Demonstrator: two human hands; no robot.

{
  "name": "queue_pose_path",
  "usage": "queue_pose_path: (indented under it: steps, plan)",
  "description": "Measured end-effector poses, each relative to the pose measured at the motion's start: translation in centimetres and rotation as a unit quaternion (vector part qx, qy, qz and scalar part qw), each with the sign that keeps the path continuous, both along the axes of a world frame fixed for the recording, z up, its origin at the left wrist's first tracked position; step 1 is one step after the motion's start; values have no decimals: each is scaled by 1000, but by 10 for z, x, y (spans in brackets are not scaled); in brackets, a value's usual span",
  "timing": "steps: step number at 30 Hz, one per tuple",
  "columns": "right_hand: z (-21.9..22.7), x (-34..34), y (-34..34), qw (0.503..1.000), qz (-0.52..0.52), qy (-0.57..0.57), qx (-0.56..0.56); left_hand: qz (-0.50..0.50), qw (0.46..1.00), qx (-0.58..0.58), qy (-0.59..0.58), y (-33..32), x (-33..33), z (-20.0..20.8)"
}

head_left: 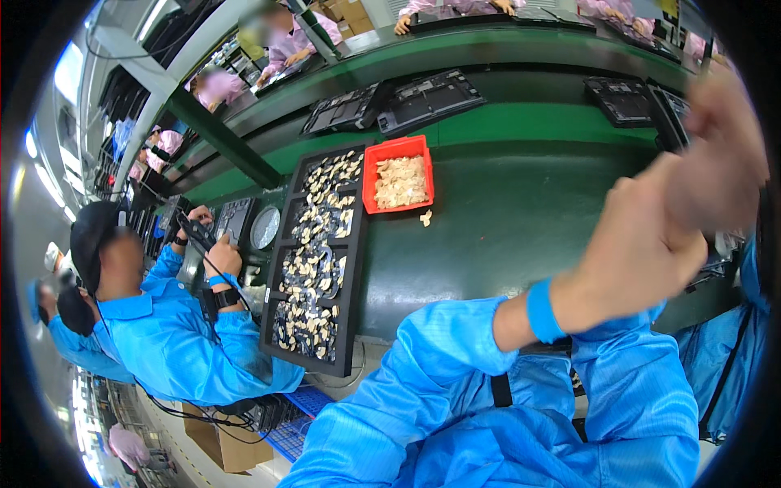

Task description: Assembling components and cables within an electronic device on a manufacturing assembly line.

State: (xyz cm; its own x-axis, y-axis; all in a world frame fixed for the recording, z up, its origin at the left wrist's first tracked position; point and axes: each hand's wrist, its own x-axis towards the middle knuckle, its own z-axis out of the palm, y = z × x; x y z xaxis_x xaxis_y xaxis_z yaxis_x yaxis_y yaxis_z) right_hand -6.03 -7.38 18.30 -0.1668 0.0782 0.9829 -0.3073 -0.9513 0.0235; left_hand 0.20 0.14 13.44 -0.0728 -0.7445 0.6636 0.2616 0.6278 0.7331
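Observation:
Both of my hands are raised together at the right, over the green bench. My left hand (pixel 622 240), with a blue band at its wrist, has curled fingers and overlaps my right hand (pixel 720 167). Motion smears the right hand's fingers. Whatever may be between the hands is hidden. Away to their left stands a red bin (pixel 394 209) filled with pale tan pieces. Close beside it a black divided tray (pixel 348 313) holds many small dark parts with cream-coloured ends. One loose tan piece (pixel 425 218) lies on the bench just below the bin.
Opened laptop bases (pixel 431 102) lie along the bench's far side, with another (pixel 618 102) at the far right. A co-worker in blue (pixel 175 325) handles a dark device at the left. A green post (pixel 224 138) slants behind the tray. People in pink sit across the line.

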Motion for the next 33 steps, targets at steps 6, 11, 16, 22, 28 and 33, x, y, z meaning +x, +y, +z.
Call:
queue_pose_path:
  steps: [6,11,16,22,28,33]
  plan:
    - [-8,40,-55,943,-101,165,271,-58,990,124,25,-58,20,-18]
    - [-12,31,-59,865,-172,283,376,-101,982,152,55,-62,11,-28]
    - [17,8,-23,895,-157,272,317,-61,995,2,80,-42,-15,-15]
    - [15,5,-29,850,-169,331,374,-52,996,-28,73,-21,-14,4]
    - [4,28,-33,817,-150,378,408,-69,970,129,193,-44,-1,-20]
    - [7,21,-32,773,363,458,248,34,985,36,164,-67,-23,-43]
